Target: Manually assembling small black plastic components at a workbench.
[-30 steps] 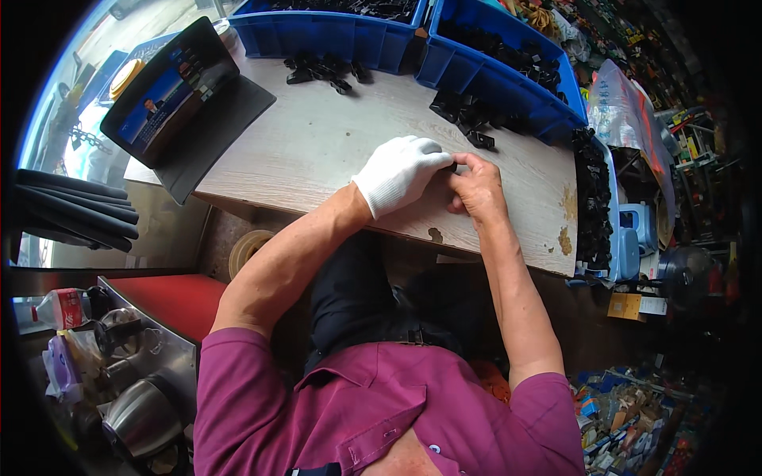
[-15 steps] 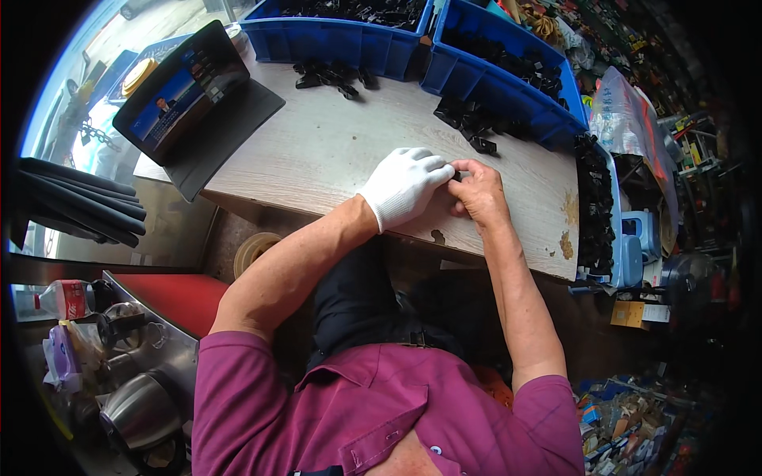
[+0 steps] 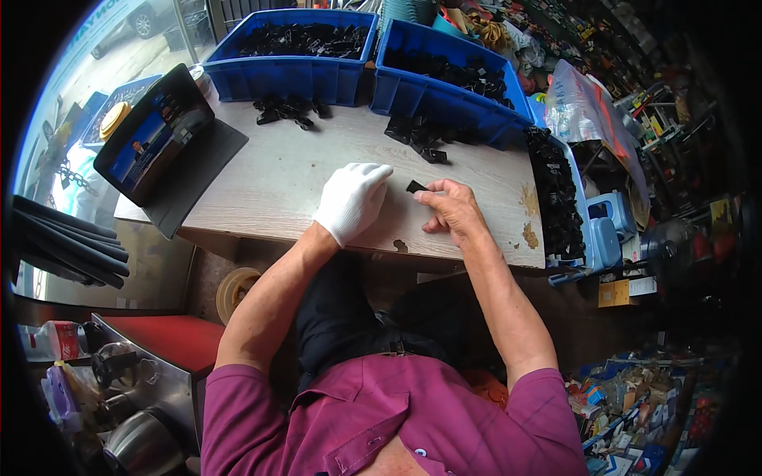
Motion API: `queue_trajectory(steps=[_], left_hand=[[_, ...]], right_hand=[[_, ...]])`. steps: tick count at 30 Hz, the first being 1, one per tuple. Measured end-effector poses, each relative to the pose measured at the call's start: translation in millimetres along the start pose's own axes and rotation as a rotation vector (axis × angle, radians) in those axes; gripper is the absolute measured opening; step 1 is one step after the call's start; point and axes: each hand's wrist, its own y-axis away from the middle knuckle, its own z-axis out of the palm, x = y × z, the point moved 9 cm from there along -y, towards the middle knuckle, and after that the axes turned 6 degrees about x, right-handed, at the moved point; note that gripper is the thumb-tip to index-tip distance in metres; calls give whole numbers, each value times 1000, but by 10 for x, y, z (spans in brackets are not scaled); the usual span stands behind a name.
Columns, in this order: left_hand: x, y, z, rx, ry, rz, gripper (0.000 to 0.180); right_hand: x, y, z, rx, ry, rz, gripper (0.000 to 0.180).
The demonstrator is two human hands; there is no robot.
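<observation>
My right hand (image 3: 455, 210), bare, pinches a small flat black part (image 3: 415, 186) between thumb and fingers, just above the table (image 3: 309, 170). To its left, my left hand (image 3: 352, 202) wears a white knitted glove. Its fingers are curled and pressed together; whether anything is inside them is hidden. A gap lies between the two hands. Beyond them rest two loose heaps of similar black parts, a left heap (image 3: 287, 109) and a right heap (image 3: 417, 136).
Two blue bins, a left bin (image 3: 290, 81) and a right bin (image 3: 452, 107), stand at the far edge, filled with black parts. Another tray (image 3: 589, 214) of black parts is at the right edge. A tablet (image 3: 155, 139) in a folding case leans at the left.
My hands have drawn apart; before, their fingertips met. The black part now shows in my right hand. The whole view has shifted, with the table lying lower and further left.
</observation>
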Motion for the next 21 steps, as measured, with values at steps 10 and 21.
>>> queue_trajectory(steps=[10,21], left_hand=[[-487,-262,-430,139,-192,33,41],[-1210,-321,-293,-24,-435,65,29]], right_hand=[[-330,-255,-2054,678,-294,-192,23],[-231,-375,-832,305,-33,-118,47]])
